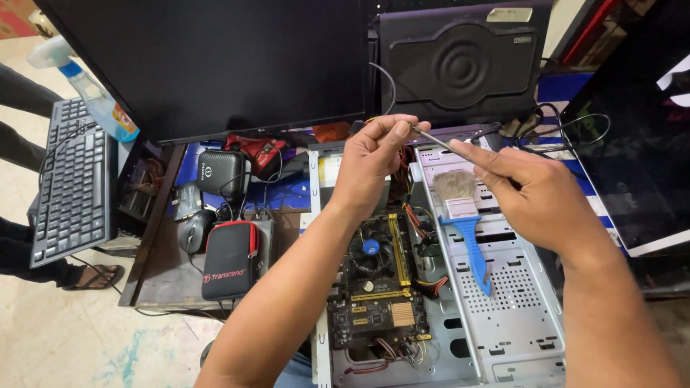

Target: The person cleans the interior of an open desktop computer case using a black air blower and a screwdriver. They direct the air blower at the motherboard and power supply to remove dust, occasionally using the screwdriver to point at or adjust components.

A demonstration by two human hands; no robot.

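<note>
Two hands over open computer case [503,316] on worktop [162,276]. Left hand [374,154] clenched on near end of thin metal rod [438,142]; right hand [528,190] pinching its other end. Below: motherboard [381,287] with CPU fan [371,248], left; blue-handled brush [463,215] on drive bay, right. Best handled level, steady, well apart from board and cables.
</note>
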